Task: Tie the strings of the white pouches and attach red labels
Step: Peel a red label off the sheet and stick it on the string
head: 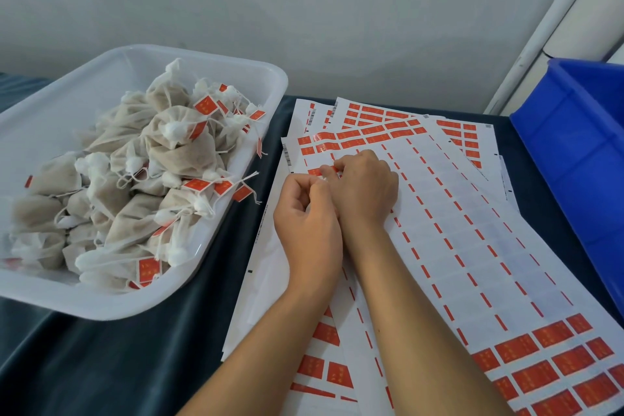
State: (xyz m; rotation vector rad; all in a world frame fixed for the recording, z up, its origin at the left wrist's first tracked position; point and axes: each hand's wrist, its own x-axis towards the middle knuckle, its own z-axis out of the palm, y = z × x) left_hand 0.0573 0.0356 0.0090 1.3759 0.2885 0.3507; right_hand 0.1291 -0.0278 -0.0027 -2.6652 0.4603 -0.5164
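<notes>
While the left hand [305, 213] sits curled, seemingly empty, on the sticker sheets [439, 213], the right hand [366, 186] pinches a red label [319, 171] beside the pouch tray [266, 78].

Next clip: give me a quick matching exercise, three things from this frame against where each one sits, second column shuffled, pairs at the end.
Things:
1. white tray
2. blue bin
3. label sheets

Places:
A. far right edge of the table
B. spread flat under both hands
C. left side, filled with pouches

Pairs: 1-C, 2-A, 3-B
</notes>
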